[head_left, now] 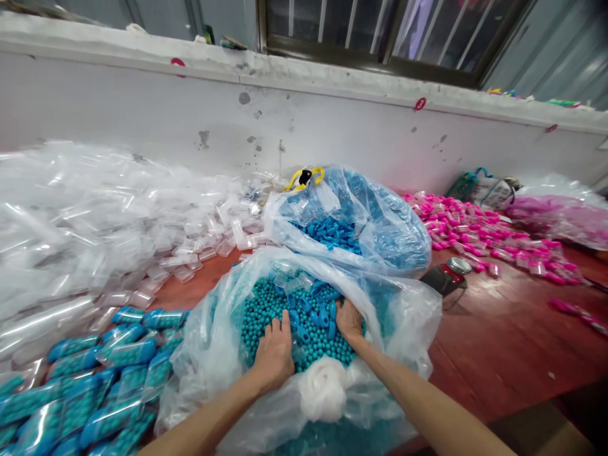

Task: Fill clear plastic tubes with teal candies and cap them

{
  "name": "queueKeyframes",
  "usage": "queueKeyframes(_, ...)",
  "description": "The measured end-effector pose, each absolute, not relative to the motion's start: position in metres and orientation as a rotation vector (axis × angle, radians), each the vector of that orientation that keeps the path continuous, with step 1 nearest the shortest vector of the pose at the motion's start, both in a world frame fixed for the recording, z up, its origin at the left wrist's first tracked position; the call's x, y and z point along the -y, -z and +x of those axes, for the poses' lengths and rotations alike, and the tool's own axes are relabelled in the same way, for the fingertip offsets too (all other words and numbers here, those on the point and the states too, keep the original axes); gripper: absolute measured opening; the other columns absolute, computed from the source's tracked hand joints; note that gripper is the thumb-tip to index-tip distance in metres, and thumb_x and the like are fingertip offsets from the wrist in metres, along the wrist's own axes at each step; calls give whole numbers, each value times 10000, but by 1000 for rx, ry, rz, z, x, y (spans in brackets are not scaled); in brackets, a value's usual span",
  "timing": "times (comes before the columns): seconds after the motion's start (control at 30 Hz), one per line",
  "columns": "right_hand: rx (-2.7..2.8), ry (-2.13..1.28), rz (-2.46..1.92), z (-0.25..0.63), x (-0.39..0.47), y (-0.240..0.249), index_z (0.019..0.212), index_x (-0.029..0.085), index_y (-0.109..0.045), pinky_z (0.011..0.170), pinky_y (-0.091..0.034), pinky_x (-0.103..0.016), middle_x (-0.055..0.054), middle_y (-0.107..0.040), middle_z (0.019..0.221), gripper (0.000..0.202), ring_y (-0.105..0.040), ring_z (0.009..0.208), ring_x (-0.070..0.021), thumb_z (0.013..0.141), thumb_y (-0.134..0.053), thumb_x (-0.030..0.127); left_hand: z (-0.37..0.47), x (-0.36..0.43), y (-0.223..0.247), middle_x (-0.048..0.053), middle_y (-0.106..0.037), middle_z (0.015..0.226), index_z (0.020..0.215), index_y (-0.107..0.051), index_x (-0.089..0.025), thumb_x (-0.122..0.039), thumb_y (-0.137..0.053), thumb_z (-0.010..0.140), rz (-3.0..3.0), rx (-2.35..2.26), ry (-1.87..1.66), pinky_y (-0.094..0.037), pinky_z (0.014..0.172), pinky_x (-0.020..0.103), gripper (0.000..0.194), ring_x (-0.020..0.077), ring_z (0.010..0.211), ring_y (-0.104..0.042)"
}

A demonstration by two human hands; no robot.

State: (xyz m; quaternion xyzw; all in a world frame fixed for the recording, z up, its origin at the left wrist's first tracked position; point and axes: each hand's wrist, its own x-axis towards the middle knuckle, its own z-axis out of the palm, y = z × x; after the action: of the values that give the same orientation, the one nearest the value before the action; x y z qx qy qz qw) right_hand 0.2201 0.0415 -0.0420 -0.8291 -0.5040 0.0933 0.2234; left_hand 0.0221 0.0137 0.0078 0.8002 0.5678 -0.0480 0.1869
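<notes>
An open clear plastic bag (204, 354) full of small teal beads (318, 348) stands in front of me. Several blue plastic caps (304, 320) and some clear pieces lie on the beads. My left hand (275, 354) rests at the left side of the beads, its index finger stretched forward and the other fingers bent; what lies under it is hidden. At the right side of the beads, beside the blue caps, my right hand (349, 322) has its fingers curled downward, and their tips are partly hidden.
Filled bead tubes (128, 354) lie at the left, below a heap of clear empty tubes (190, 234). Behind the bead bag sits a bag of blue caps (394, 221). Pink-capped tubes (475, 231) and a red jar (456, 269) are on the red table (503, 342).
</notes>
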Motion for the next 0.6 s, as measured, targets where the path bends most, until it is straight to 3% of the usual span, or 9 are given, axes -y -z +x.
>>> queueKeyframes(0.13,1323,-335,-2213,213,-39,39,980,123,-591,976,-281,-369,-155,-601,1061,308,-476,1093,-273,839,-359,267,13,-6,-12,223,-414,1223,1368,-190,-21,-72,-475,618,2276,-1540,215,-344,880,396,804,331,1084,-400)
queueKeyframes(0.37,1275,-574,-1970,172,-53,29,753,174,-593,743,-423,-269,-72,-659,778,368,-583,732,-189,864,-311,383,27,-10,-8,208,-453,1143,1319,-269,16,-73,-459,656,2211,-1690,126,-327,886,380,695,305,1025,-424)
queueKeyframes(0.5,1204,-722,-1856,159,-55,24,787,171,-631,744,-441,-264,-53,-672,811,433,-598,766,-176,866,-287,422,40,-17,3,197,-462,1112,1228,-380,0,-86,-498,642,2151,-1711,-108,-315,912,385,604,294,1011,-443)
queueKeyframes(0.6,939,-936,-1615,160,-51,22,913,180,-652,816,-431,-287,-54,-670,923,408,-594,896,-187,815,-391,479,45,-18,13,172,-462,1119,1205,-394,-40,-143,-510,661,2059,-1718,-396,-308,948,382,566,283,1041,-444)
